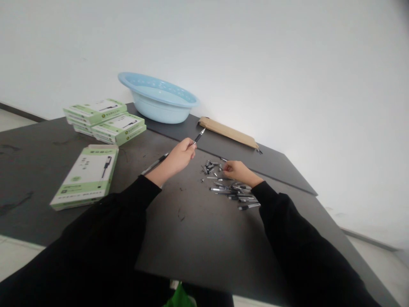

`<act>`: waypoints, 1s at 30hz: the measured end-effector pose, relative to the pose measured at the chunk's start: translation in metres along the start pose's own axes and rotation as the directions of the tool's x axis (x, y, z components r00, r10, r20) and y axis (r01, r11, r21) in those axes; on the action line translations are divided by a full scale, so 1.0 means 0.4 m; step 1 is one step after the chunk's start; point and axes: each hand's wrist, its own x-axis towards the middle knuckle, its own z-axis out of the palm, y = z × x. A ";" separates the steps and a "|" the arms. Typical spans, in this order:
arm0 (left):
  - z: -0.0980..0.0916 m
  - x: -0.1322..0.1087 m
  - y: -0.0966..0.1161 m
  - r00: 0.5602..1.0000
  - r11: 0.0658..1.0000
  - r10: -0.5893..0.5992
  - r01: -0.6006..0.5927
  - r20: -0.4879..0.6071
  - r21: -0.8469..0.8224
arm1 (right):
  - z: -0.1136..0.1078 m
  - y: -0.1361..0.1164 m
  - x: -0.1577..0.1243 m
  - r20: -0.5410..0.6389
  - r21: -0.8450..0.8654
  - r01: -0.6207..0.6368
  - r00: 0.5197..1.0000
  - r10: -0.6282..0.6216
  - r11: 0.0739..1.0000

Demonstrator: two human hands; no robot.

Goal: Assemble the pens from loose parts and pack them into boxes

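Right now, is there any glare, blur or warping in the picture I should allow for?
Head view: slightly soft, fine detail lost on the small parts by the right hand; head view: a faint, diffuse sheen on the dark table, no harsh glare; head view: wide-angle stretch, black sleeves looming large toward the lower corners.

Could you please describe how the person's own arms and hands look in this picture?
The left sleeve and right sleeve are both black and long, reaching to about the wrists, with a plain, slightly loose look and no visible markings. The left hand and right hand are bare, without gloves.
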 end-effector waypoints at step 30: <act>0.013 -0.022 0.026 0.997 0.987 0.016 -0.027 0.072 0.158 | -0.013 0.045 0.034 -0.129 0.318 -0.190 0.962 0.240 0.929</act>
